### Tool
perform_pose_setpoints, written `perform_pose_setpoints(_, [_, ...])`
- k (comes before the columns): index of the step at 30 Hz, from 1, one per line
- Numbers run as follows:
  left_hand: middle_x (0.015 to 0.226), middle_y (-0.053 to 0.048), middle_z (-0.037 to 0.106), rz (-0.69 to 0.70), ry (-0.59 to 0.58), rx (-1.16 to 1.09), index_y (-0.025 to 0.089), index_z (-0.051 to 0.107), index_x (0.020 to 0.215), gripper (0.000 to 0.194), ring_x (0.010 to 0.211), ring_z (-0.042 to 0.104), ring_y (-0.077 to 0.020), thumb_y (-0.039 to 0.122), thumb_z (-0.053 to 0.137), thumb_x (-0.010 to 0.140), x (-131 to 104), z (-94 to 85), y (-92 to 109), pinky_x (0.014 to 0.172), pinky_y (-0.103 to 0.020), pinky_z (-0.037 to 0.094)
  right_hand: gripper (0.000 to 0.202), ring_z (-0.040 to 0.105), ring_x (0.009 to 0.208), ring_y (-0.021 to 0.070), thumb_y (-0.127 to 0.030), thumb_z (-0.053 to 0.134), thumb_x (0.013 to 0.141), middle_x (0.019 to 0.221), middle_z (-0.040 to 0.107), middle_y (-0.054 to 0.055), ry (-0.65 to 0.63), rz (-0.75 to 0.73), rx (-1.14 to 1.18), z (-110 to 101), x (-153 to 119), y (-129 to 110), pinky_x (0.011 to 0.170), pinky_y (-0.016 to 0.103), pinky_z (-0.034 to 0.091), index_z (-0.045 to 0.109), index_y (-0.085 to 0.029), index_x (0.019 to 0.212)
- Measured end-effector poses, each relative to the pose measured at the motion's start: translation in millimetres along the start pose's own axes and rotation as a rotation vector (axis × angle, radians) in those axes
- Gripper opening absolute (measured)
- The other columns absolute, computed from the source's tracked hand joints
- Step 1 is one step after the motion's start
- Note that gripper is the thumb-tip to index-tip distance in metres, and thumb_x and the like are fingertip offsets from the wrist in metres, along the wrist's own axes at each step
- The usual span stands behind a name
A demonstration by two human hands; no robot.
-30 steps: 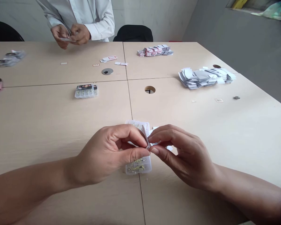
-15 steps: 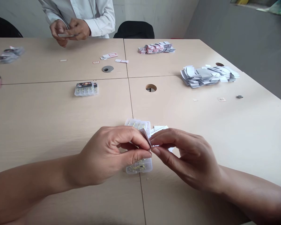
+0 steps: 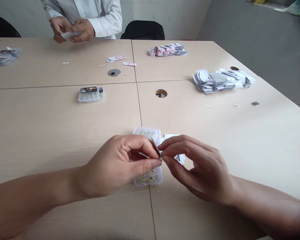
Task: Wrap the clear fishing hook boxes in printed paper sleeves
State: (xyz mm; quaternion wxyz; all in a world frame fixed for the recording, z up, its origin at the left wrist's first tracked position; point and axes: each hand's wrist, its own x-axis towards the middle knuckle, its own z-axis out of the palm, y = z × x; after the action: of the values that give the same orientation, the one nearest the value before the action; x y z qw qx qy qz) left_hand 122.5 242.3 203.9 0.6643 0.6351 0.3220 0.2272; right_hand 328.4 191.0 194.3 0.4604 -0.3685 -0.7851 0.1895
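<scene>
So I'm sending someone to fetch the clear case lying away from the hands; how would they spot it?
Start at the round cable hole in the table. Left of it, past the seam, lies a clear compartmented case alone. Unlike the case under the hands, it carries a dark label.

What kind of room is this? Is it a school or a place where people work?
Probably a workroom or small office for hand packing. Plain tables are pushed together, piles of small white paper cards wait on them, and a clear plastic case lies near another person handling cards across the table.
</scene>
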Motion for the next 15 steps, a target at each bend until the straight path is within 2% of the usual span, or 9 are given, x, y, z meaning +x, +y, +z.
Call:
perform_pose_setpoints(8, [0.076, 0.003, 0.063, -0.005, -0.033, -0.151, 0.016, 0.065, 0.073, 0.016, 0.071, 0.058, -0.0077, 0.011, 0.071, 0.087, 2.1, 3.0, -0.3, 0.065, -0.016, 0.05, 0.011, 0.072, 0.083, 0.0099, -0.002, 0.066, 0.086, 0.09, 0.075, 0.009, 0.044, -0.001, -0.025, 0.2, 0.8, 0.7, 0.08, 0.017, 0.057, 0.064, -0.013, 0.086])
perform_pose_setpoints(15, [0.082, 0.001, 0.066, -0.112, -0.091, -0.25, 0.014, 0.071, 0.085, 0.013, 0.078, 0.06, -0.0097, 0.025, 0.079, 0.087, 2.3, 1.3, 1.6, 0.072, -0.018, 0.051, 0.015, 0.075, 0.084, 0.0153, -0.005, 0.064, 0.088, 0.092, 0.076, 0.007, 0.031, -0.03, -0.059, 2.8, 0.4, -0.7, 0.073, 0.026, 0.061, 0.062, -0.019, 0.092])
